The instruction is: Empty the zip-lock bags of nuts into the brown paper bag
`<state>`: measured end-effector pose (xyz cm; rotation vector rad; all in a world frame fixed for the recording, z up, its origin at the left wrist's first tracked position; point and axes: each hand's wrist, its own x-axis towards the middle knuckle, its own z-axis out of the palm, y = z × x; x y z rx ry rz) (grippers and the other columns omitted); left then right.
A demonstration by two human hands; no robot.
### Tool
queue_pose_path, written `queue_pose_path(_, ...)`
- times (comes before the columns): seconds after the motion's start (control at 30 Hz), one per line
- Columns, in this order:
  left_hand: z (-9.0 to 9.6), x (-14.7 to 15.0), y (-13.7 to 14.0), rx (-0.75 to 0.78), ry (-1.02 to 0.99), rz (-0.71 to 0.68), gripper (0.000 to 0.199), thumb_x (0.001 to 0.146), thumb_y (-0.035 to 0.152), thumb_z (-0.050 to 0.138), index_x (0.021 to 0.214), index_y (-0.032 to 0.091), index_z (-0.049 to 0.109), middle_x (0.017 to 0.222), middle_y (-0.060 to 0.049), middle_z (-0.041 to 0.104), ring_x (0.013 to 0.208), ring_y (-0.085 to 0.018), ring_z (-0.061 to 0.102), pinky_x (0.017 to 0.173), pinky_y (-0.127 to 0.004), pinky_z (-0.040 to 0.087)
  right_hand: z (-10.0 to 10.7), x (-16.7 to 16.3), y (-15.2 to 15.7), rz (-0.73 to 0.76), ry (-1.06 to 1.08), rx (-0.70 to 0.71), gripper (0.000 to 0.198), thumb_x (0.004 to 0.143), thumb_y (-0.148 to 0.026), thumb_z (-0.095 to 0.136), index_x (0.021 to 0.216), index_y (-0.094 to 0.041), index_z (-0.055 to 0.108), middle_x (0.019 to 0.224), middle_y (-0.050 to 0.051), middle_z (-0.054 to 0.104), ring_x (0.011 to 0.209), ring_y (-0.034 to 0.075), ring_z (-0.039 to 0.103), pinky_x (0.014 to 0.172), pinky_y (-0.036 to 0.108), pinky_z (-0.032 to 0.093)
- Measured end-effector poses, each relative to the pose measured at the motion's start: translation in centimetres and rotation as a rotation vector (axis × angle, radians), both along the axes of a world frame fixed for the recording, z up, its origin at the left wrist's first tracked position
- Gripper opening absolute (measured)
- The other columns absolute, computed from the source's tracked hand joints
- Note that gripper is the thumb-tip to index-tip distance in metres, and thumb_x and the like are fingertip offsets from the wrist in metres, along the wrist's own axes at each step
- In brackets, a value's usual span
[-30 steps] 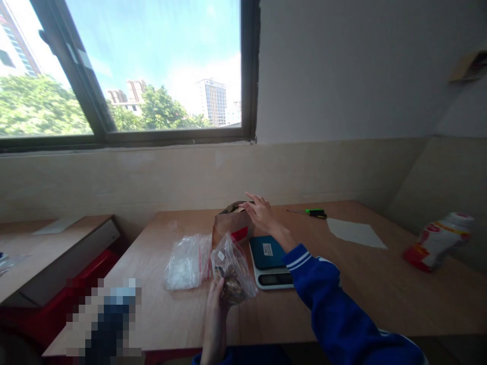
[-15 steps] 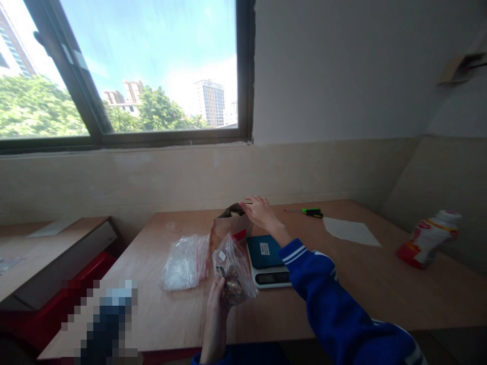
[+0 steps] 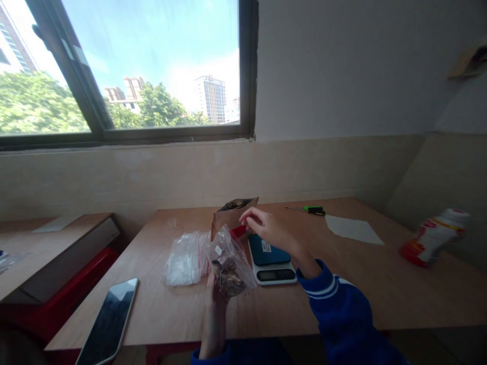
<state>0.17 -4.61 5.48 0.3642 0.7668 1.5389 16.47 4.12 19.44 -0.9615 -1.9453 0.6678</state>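
I have my left hand clamped on the clear bag upright above the desk, while my right hand, fingers loosely curled and empty, hovers just right of its mouth, before the brown pouch.

Wooden table, bearing scale, plastic bags, phone, paper sheet, screwdriver, bottle

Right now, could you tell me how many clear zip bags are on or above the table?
2. One clear zip bag with dark pieces is held upright in the left hand; an emptier clear zip bag lies on the table beside it. More could be stacked underneath.
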Motion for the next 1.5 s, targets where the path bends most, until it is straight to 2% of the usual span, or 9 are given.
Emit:
queue_pose_path(0.13,-0.6,0.2,0.0,0.032,0.054,0.023,0.05,0.073,0.045,0.07,0.117,0.023,0.063,0.125,-0.009,0.064,0.117,-0.027,0.058,0.094,-0.037,0.049,-2.0,-0.1,-2.2,0.325,-0.088,-0.271,0.013,0.087,-0.019,0.05,0.09,-0.018,0.062,0.085,0.002,0.067,0.078,0.015,0.064,0.071,0.026,0.052)
queue_pose_path(0.4,-1.1,0.3,-0.4,0.055,0.108,0.072,0.045,0.072,0.04,0.073,0.112,0.024,0.063,0.12,-0.008,0.066,0.111,-0.026,0.061,0.091,-0.038,0.051,-3.5,-1.6,-3.1,0.15,-0.275,-0.037,0.024,0.078,-0.03,0.069,0.097,-0.017,0.062,0.096,0.005,0.06,0.087,0.019,0.058,0.079,0.029,0.049)
queue_pose_path(0.53,-0.4,0.3,-0.5,0.048,0.158,0.073,0.042,0.07,0.039,0.074,0.106,0.022,0.064,0.113,-0.007,0.069,0.104,-0.026,0.065,0.084,-0.035,0.053,-3.6,-1.5,-3.0,0.357,-0.351,-0.037,0.032,0.082,-0.029,0.065,0.113,-0.02,0.062,0.112,0.007,0.06,0.101,0.02,0.058,0.093,0.03,0.045)
queue_pose_path(0.67,-0.3,0.4,-0.7,0.025,0.209,0.077,0.042,0.067,0.04,0.077,0.101,0.02,0.063,0.104,-0.007,0.07,0.096,-0.023,0.067,0.078,-0.029,0.053,-3.8,-1.5,-3.0,0.526,-0.321,-0.16,0.026,0.085,-0.024,0.061,0.111,-0.025,0.067,0.104,0.002,0.068,0.095,0.018,0.062,0.088,0.028,0.047)
queue_pose_path(0.87,-0.5,0.2,-0.5,-0.031,0.203,0.136,0.047,0.062,0.042,0.079,0.101,0.021,0.062,0.099,-0.005,0.07,0.086,-0.02,0.068,0.069,-0.025,0.053,-3.5,-0.8,-2.8,0.422,-0.138,-0.23,0.018,0.076,-0.03,0.071,0.091,-0.02,0.073,0.091,0.002,0.07,0.082,0.017,0.064,0.075,0.027,0.052)
queue_pose_path(1.0,-0.7,-0.5,-0.2,-0.07,0.151,0.178,0.043,0.066,0.044,0.075,0.099,0.02,0.063,0.1,-0.008,0.07,0.092,-0.023,0.067,0.072,-0.03,0.054,-1.9,0.6,-1.6,0.374,0.083,-0.25,0.026,0.074,-0.034,0.073,0.094,-0.018,0.071,0.1,0.006,0.07,0.09,0.019,0.066,0.083,0.033,0.053)
queue_pose_path(1.17,-0.8,-0.7,-0.2,-0.067,0.099,0.14,0.038,0.069,0.043,0.072,0.098,0.02,0.064,0.102,-0.008,0.07,0.096,-0.025,0.066,0.078,-0.035,0.054,1.0,0.6,1.9,0.108,0.362,0.041,0.022,0.077,-0.03,0.069,0.096,-0.02,0.067,0.104,0.006,0.07,0.094,0.019,0.067,0.085,0.034,0.054)
queue_pose_path(1.3,-0.6,-0.3,-0.4,-0.055,0.115,0.153,0.039,0.067,0.044,0.073,0.096,0.019,0.066,0.103,-0.008,0.069,0.098,-0.024,0.065,0.077,-0.032,0.054,1.5,-1.0,5.2,-0.026,0.263,0.286,0.016,0.082,-0.025,0.062,0.097,-0.022,0.067,0.106,0.004,0.069,0.098,0.017,0.065,0.09,0.033,0.052)
queue_pose_path(1.5,-0.5,-0.7,-0.3,-0.048,0.129,0.12,0.042,0.069,0.047,0.072,0.098,0.018,0.067,0.106,-0.009,0.068,0.1,-0.024,0.063,0.078,-0.033,0.052,-0.9,-1.3,7.0,0.024,0.039,0.328,0.025,0.088,-0.023,0.051,0.107,-0.021,0.066,0.11,0.006,0.07,0.105,0.018,0.063,0.095,0.034,0.048)
